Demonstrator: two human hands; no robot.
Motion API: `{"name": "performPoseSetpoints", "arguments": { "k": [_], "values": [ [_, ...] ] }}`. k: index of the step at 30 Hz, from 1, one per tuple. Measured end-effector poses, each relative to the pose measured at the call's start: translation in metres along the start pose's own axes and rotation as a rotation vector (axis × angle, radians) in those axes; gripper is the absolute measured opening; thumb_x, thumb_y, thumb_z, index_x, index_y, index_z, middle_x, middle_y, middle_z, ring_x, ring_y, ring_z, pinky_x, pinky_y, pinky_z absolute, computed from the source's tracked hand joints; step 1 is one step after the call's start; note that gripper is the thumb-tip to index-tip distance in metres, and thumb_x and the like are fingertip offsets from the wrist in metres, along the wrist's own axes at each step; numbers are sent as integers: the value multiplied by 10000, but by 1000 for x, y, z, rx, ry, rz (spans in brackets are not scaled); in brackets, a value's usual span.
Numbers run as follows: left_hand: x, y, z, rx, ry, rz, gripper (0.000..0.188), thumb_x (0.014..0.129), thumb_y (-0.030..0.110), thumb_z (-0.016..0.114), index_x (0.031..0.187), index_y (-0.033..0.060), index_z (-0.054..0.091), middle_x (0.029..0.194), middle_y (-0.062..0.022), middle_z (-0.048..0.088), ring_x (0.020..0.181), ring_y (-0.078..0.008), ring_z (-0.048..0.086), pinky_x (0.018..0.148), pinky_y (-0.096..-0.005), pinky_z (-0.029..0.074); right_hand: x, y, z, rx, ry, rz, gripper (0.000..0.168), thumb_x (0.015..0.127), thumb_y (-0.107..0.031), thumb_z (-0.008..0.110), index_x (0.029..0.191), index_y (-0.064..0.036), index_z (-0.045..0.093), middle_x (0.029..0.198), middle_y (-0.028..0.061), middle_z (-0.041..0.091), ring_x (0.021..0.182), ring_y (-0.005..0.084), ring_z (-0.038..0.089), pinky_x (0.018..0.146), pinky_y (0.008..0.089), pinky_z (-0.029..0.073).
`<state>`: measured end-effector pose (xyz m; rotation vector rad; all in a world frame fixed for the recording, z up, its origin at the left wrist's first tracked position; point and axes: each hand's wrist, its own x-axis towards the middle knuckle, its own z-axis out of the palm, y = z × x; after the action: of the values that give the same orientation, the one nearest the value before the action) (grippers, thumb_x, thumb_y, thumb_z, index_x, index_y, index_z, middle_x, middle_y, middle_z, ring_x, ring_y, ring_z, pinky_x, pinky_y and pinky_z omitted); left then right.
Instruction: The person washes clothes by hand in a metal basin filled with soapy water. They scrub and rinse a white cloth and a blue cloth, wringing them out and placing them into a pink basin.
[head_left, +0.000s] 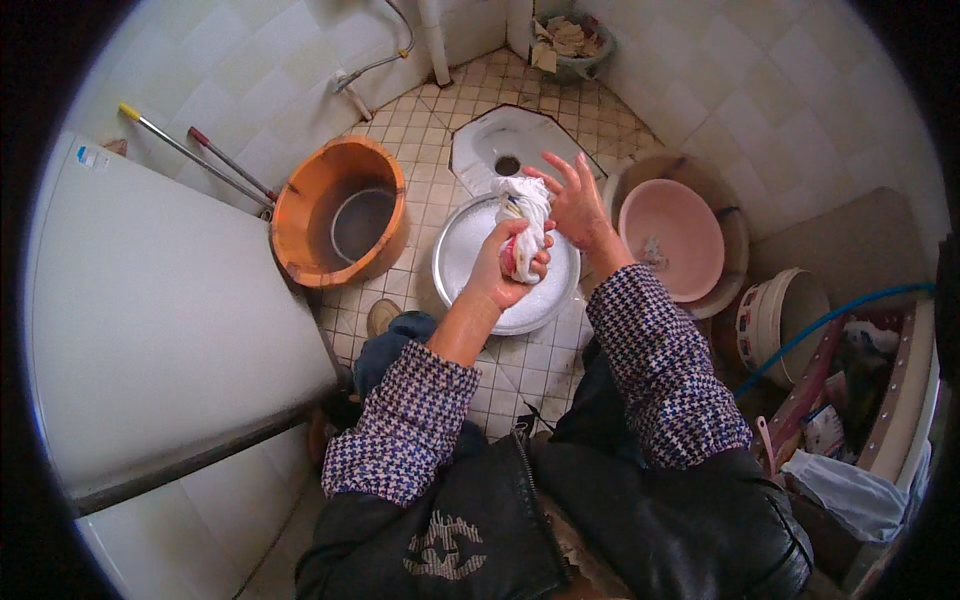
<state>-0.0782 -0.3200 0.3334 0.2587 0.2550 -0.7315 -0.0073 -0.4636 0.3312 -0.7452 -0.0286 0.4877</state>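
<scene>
My left hand (508, 264) grips a bunched, twisted white cloth (531, 201) that has a red patch near my palm. Beside the cloth, my right hand (576, 196) has its fingers spread and holds nothing; whether its fingertips touch the cloth I cannot tell. Below both hands a round metal basin (459, 300) of sudsy water stands on the tiled floor. The cloth is held above the suds, and my left hand hides part of the basin.
A squat toilet pan (480, 142) lies beyond the basin. To the left stand an orange tub (386, 225) and a white appliance (172, 292). At right are a pink basin (679, 240) inside a larger tub, a white bucket (772, 322) and a blue hose (825, 322). A waste basket (581, 69) sits in the far corner.
</scene>
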Motion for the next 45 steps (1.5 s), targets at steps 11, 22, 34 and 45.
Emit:
{"name": "performPoseSetpoints", "arguments": {
  "k": [11,22,34,45],
  "values": [
    [-12,-13,26,10,-407,-1,605,772,340,625,1170,-14,341,945,-115,475,695,-161,448,594,-210,399,-4,-14,28,-42,-454,-42,242,754,-250,617,887,-83,503,1014,124,513,898,274,560,740,383,498],
    [30,-27,-48,1061,597,239,220,738,124,602,904,-13,553,718,-49,590,672,-159,576,569,-282,450,21,51,-5,-1281,179,20,304,595,-155,626,869,-28,593,796,158,607,747,254,595,698,334,467],
    [32,-40,-61,2123,549,617,739,651,405,673,1250,90,375,1172,-244,454,1091,-392,433,842,-473,395,-22,49,-28,-1785,530,-344,178,696,-156,567,844,-69,518,853,161,547,777,369,555,667,458,446],
    [-51,58,-13,2022,633,858,701,711,361,644,1276,48,371,1308,-278,299,1251,-387,233,1020,-401,231,-81,-40,-118,-2077,583,-380,682,668,-346,699,1247,-118,419,1247,176,416,1148,363,384,964,429,317]
  ]
}}
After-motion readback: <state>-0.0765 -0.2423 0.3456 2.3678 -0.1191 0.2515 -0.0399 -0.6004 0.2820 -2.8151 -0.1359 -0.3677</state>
